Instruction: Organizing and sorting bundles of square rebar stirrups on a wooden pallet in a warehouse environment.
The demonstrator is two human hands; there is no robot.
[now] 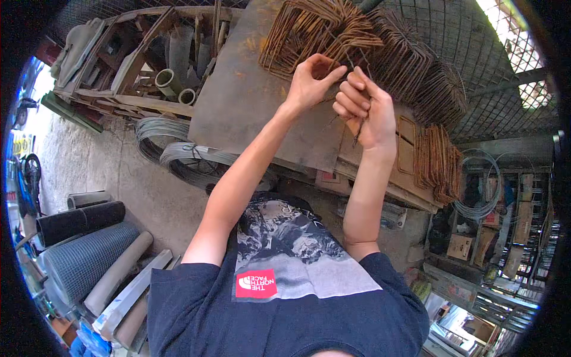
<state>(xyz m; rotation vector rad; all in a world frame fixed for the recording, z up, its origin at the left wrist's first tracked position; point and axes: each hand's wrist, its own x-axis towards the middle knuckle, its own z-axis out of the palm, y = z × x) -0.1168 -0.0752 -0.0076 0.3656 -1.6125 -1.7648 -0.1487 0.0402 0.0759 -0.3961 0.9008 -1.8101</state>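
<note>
Thin dark tie wire [358, 129] is gripped in my right hand [368, 109], with ends showing above the fingers and below the palm. Close beside it, my left hand [312, 80] curves its fingers towards the thumb, near the wire's upper part. Whether the left fingertips pinch the wire is hidden. Just beyond both hands, a bundle of rusty rebar stirrups [285, 49] lies on the worn tabletop [241, 89]. Greyer stirrup bundles [401, 58] continue to the right of it.
Another rusty stirrup stack [437, 165] sits at the table's right end. Galvanized wire coils [192, 158] stand by the left table edge. A wooden rack [147, 100] holds pipes [168, 84]. Mesh rolls [93, 254] lie lower left. Metal mesh [486, 58] rises behind the table.
</note>
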